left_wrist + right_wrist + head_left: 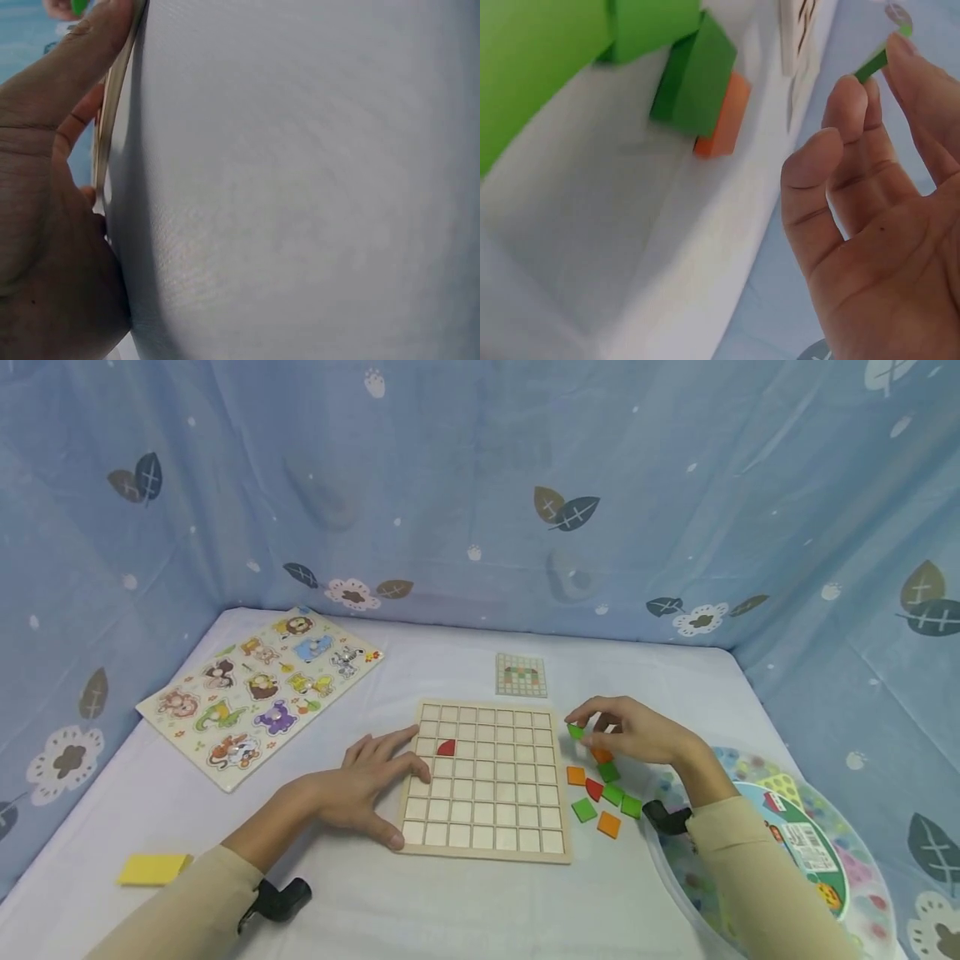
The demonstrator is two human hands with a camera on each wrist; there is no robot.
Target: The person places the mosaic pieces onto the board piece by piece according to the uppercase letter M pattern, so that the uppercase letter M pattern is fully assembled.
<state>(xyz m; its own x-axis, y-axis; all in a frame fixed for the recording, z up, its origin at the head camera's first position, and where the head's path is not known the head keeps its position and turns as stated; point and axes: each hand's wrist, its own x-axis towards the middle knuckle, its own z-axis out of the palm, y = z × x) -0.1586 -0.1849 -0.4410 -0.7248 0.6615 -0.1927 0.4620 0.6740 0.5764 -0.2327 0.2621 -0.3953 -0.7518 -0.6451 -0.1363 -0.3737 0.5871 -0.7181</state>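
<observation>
A wooden grid board (487,857) lies flat on the white table, with one red quarter-circle piece (446,747) in a square at its upper left. Along the board's left edge rests my left hand (351,789), its fingers spread, thumb at the lower left corner. My right hand (637,733), off the board's upper right corner, pinches a green tile (871,66) between thumb and fingertips. Below that hand lie loose pieces: an orange tile (575,776), a red quarter-circle piece (594,789), a green tile (583,810) and several others.
A small pattern card (521,675) lies beyond the board. The animal puzzle board (258,693) is at the back left, a yellow block (153,869) at the front left. A round clear container (862,860) with a printed label sits under my right forearm. Blue patterned cloth (450,485) surrounds the table.
</observation>
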